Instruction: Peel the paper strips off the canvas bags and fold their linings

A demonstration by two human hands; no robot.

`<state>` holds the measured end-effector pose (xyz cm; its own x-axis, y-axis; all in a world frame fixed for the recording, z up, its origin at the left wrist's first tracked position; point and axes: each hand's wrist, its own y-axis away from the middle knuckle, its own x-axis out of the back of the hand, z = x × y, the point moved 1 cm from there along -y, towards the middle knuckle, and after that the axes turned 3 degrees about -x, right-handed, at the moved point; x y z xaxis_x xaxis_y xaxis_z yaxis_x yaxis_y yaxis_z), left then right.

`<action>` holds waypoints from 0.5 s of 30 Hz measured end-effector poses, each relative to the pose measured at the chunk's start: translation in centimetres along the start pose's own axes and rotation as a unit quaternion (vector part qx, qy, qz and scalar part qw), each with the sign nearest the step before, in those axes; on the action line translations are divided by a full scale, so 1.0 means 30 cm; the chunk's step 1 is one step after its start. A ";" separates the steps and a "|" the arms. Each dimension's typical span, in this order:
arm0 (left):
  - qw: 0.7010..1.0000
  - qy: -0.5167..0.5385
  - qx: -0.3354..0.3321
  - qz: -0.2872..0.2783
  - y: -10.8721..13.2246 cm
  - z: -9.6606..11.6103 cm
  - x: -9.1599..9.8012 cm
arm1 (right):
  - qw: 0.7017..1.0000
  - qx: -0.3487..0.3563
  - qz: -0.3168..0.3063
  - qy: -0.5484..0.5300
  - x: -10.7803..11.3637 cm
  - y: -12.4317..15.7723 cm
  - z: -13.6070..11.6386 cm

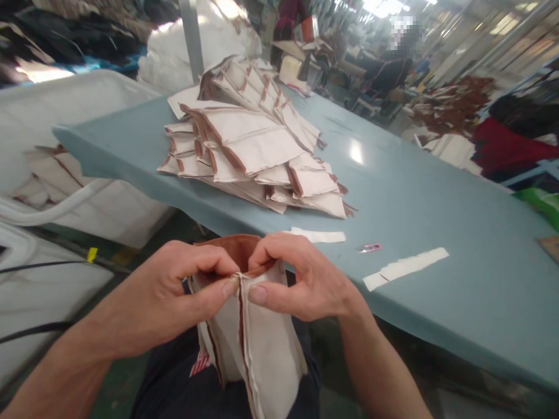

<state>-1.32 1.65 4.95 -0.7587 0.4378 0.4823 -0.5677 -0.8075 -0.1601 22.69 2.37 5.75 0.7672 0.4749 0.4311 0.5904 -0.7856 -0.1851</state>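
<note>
A cream fabric piece (271, 343) with a brown inner side and a raised seam down its middle hangs over my lap, its top edge open. My left hand (196, 291) pinches that edge just left of the seam, thumb in front and index finger behind. Right of the seam, my right hand (297, 279) grips the same edge, its thumb on the cream face and its fingers over the brown side. Both hands are close together, only the seam between the thumbs.
A blue-green table (406, 215) carries a stack of cream pieces with brown edges (253, 139), white strips (406, 267) and small pink-handled snips (370, 248). White bins (105, 203) stand at the left. Farther back sits a person in dark clothes (386, 73).
</note>
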 end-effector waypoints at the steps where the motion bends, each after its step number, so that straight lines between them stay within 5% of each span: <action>1: 1.000 -0.001 0.004 0.003 -0.003 0.008 0.000 | 1.000 0.009 0.004 -0.002 -0.007 -0.002 -0.003; 15: 0.998 -0.037 0.036 -0.026 -0.028 0.007 0.008 | 0.999 0.001 0.043 -0.002 -0.010 0.007 0.013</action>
<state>-0.95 2.35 5.37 -0.7019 0.4522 0.5503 -0.5797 -0.8116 -0.0726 22.68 2.23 5.23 0.8158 0.4076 0.4104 0.5231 -0.8227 -0.2227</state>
